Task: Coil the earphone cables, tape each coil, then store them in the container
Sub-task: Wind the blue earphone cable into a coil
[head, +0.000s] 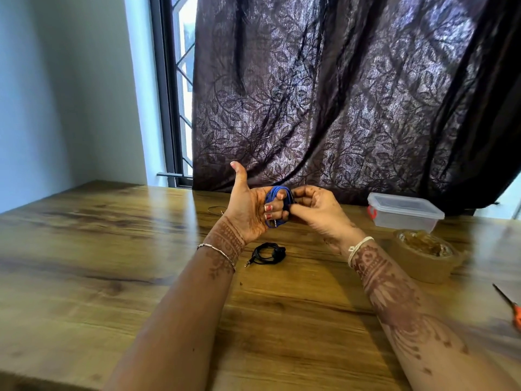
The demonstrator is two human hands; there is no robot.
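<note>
A blue earphone cable (273,196) is wound in loops around the fingers of my left hand (251,210), whose thumb points up; its metal plug hangs at the bottom of the coil. My right hand (315,210) pinches the coil's right side. Both hands are raised above the wooden table (112,249). A black earphone cable (267,253) lies coiled on the table just below the hands, plug pointing left. A clear plastic container (403,211) with its lid on sits at the far right. A roll of brown tape (423,255) lies in front of it.
Orange-handled scissors (510,309) lie at the right edge of the table. A thin wire loop (217,210) lies behind my left hand. A dark patterned curtain (352,94) hangs behind the table, with a window at its left.
</note>
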